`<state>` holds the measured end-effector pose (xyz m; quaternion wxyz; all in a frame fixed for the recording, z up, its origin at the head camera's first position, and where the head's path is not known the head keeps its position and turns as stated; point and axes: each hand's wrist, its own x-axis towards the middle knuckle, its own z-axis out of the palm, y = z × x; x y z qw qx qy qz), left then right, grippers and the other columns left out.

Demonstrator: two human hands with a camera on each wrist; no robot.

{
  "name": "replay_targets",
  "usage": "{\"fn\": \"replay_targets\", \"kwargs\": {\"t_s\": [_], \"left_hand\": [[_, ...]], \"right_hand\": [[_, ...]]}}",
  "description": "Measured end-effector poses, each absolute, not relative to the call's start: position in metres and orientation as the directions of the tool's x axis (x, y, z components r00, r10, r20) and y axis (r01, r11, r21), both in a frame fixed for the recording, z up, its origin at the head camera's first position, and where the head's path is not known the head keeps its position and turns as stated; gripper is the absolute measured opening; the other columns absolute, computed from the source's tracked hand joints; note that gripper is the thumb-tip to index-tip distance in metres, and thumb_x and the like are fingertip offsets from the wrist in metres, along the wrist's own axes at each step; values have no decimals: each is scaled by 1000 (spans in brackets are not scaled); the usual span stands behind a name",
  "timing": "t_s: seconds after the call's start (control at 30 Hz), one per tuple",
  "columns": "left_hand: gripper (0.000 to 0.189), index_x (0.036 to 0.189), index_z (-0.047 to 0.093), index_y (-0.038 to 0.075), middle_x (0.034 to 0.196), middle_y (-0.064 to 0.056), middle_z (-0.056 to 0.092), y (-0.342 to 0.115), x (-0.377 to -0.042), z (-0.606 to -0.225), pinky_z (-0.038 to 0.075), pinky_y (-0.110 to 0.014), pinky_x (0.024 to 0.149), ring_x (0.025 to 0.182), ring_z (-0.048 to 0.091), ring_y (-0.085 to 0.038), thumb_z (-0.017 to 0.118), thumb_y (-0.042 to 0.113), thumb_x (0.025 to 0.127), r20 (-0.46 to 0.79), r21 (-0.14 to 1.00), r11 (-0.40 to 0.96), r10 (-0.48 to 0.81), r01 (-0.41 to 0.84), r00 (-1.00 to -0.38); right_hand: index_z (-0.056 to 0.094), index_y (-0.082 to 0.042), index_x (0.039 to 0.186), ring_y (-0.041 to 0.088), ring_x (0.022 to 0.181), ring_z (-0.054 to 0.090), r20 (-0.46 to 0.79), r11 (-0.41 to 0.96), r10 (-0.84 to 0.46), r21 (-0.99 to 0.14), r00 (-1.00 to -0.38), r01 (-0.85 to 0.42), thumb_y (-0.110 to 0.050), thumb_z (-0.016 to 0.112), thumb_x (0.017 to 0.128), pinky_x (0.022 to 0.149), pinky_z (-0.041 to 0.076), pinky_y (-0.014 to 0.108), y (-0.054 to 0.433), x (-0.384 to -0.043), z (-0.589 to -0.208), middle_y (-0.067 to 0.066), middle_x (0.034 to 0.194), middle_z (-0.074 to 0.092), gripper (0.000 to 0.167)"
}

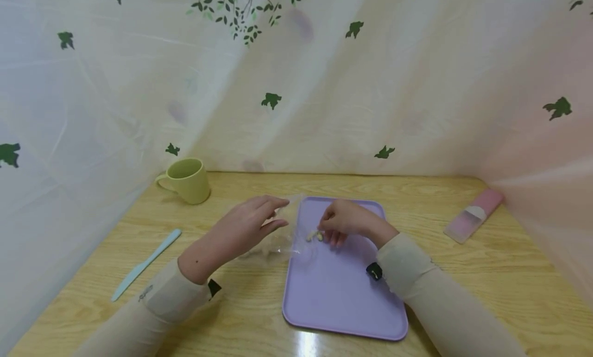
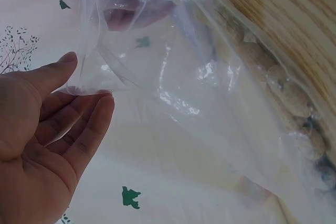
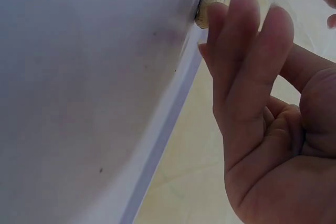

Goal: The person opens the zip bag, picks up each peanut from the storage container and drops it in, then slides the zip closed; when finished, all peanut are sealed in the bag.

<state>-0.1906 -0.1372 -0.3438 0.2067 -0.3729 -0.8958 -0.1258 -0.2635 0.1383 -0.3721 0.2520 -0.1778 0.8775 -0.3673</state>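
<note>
My left hand has its thumb and fingertips at the edge of a clear plastic bag, which lifts off the table beside the tray. Several peanuts lie along the bag's low side, seen through the film. Over the upper part of a purple tray is my right hand, fingers pointing down and bent. A pair of peanut pieces sits at the tray's left side, right at these fingertips. The thumb and index tips are partly hidden, so I cannot tell whether they pinch a peanut.
A yellow-green mug stands at the back left. Nearer, a pale blue plastic knife lies left of my left arm. A pink case with a clear end lies at the right. A leaf-printed curtain closes off the table's back and sides.
</note>
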Motion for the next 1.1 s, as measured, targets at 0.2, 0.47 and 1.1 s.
{"fn": "replay_targets", "kwargs": {"t_s": [0.2,0.47,1.1], "left_hand": [[48,139,67,3,126,-13,76,-137,-192,-346,66,-38,88,99,77,-20,78,26,99,473,55,683,625,729,-621],[46,137,68,2,125,-13,76,-136,-195,-350,66,-37,87,98,77,-20,79,24,98,489,43,673,630,738,-604],[45,138,67,3,125,-13,76,-137,-193,-349,67,-36,88,99,77,-20,77,26,100,484,52,671,631,740,-606]], "right_hand": [[76,1,98,13,55,70,-317,680,-491,-722,-812,-129,-11,68,102,57,64,31,136,-263,-375,11,77,76,15],[75,-2,89,13,55,70,-317,692,-490,-708,-812,-141,-11,70,99,56,63,30,133,-262,-378,9,74,75,14],[75,-3,84,12,54,69,-373,729,-520,-662,-768,-173,-11,70,98,56,63,29,128,-258,-376,7,68,74,17]]}}
